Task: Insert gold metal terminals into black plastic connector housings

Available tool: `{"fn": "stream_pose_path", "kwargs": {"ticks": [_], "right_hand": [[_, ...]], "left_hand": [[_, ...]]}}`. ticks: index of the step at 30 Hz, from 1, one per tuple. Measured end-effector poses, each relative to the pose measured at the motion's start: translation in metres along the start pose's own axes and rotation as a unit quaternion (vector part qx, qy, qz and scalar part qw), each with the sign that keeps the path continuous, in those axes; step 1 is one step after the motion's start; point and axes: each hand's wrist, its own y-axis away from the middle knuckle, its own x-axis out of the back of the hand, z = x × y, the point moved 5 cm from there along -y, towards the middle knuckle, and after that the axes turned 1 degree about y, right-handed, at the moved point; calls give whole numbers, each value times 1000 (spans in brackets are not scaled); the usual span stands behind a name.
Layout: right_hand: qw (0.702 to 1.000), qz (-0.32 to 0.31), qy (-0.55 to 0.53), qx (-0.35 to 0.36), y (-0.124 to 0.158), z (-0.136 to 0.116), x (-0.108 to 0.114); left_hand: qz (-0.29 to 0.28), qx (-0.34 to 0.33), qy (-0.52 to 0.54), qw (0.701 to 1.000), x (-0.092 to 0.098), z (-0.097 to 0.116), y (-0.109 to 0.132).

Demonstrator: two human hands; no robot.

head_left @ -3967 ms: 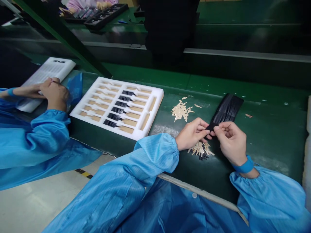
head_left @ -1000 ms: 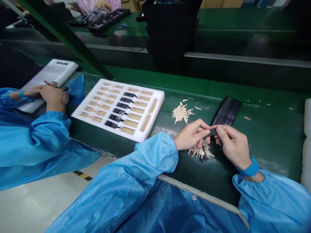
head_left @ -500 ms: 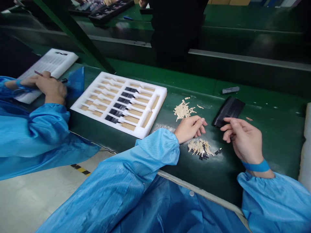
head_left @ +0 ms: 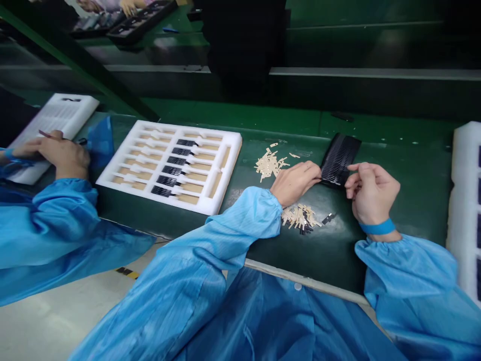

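A black ribbed strip [head_left: 340, 158] lies on the green bench. My left hand [head_left: 296, 181] reaches to its near end, fingers pressed together on it. My right hand [head_left: 372, 193] sits just right of that same end, its fingers curled in a pinch; what they hold is hidden. Below my left hand is a small heap of beige and black pieces [head_left: 300, 218], with one loose black piece [head_left: 328, 218] beside it. A second heap of beige pieces [head_left: 268, 164] lies left of the strip.
A white foam tray [head_left: 221, 173] with several black parts in its slots lies to the left. A co-worker's hand [head_left: 62, 155] rests on another white foam tray [head_left: 71, 108] at far left. More white foam [head_left: 464, 200] stands at the right edge.
Both hands let go of a small black piece, now lying by the near heap. They then opened and moved back to the near end of the black strip.
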Motion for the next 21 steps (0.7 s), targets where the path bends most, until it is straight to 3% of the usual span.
{"fn": "stream_pose_path", "kwargs": {"ticks": [2,4,7,9,11,15,18,21], "right_hand": [[998,-55,29,-12,-4,-6,3],[971,-209,105,-58,-6,-10,-1],[847,-458,246,-107,4,-13,-3],[784,-530,313,-77,10,-16,-1],[751,-547,369,-24,15,-17,-1],[720,-541,433,42,20,-15,-4],[726,-541,420,53,20,-19,-5],[765,-527,370,12,18,-24,-8]], "left_hand": [[11,-1,62,998,7,-4,8],[22,47,156,986,11,-14,16],[41,169,333,927,9,-28,25],[38,215,429,876,5,-31,24],[29,238,494,836,2,-29,22],[29,272,575,771,6,-25,18],[45,288,625,724,12,-24,19],[41,305,674,671,15,-23,21]]}}
